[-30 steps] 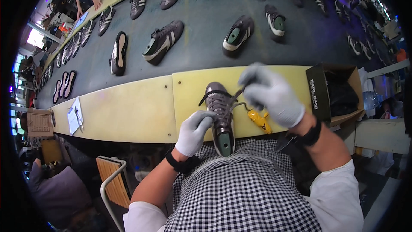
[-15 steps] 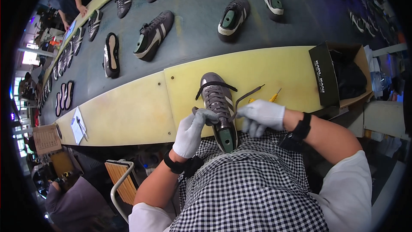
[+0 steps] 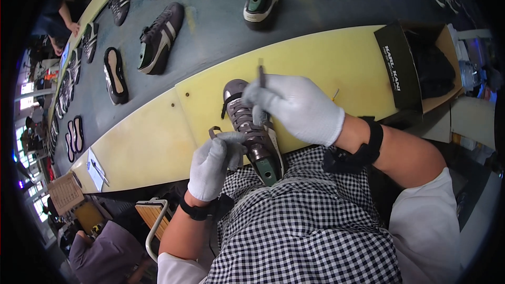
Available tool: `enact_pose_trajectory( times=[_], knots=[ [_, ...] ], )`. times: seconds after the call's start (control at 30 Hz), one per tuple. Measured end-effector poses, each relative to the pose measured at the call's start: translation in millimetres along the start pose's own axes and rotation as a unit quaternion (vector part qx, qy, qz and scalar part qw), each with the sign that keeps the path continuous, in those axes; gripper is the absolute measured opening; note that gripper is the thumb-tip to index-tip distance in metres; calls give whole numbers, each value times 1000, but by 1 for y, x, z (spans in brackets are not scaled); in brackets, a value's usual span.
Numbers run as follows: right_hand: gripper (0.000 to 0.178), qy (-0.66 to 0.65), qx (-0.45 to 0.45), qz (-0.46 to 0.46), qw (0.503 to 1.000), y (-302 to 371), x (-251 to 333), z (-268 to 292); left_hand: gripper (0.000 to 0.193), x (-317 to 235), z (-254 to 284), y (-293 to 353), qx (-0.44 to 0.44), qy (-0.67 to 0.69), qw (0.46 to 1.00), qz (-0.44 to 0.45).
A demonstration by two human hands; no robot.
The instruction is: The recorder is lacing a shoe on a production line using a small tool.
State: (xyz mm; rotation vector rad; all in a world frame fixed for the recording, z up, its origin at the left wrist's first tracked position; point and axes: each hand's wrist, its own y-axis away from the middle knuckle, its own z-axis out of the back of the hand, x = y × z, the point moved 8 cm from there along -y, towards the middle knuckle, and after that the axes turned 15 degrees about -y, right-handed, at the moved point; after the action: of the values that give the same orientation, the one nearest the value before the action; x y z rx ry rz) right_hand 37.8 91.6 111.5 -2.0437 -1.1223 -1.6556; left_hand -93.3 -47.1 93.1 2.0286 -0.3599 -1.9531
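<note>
A dark grey sneaker (image 3: 260,151) with pale side stripes lies in front of me, toe away and heel against my checked apron. A green insert (image 3: 267,170) fills its opening. My left hand (image 3: 209,165), in a white glove with grey fingertips, is closed beside the upper eyelets, pinching a grey shoelace (image 3: 214,130) that loops out past the fingers. Above the laced front, my gloved right hand (image 3: 302,108) is closed on a dark lace end (image 3: 261,75), blurred by motion, which points up from the fingertips. That hand hides part of the lacing.
A yellow work ledge (image 3: 142,137) borders a dark belt (image 3: 210,26) carrying several sneakers. An open shoebox (image 3: 397,73) stands at the right. Behind my right hand shows a small yellow-handled tool (image 3: 335,95). A clipboard (image 3: 95,170) lies left. Other people are at the left.
My right hand has moved from beside the shoe to above its front, raising the lace end. My left hand has shifted slightly left and down. The whole view has shifted, with shoes on the belt appearing farther left.
</note>
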Motion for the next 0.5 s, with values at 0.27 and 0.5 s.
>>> enact_pose_trajectory(
  times=[0.27,0.5],
  knots=[
    [36,-103,71,-91,988,-25,17,-34,48,-4,-2,-8,-18,-111,993,30],
    [28,216,115,87,966,46,-29,-40,31,-13,-11,-6,-82,-84,993,-10]
  ],
)
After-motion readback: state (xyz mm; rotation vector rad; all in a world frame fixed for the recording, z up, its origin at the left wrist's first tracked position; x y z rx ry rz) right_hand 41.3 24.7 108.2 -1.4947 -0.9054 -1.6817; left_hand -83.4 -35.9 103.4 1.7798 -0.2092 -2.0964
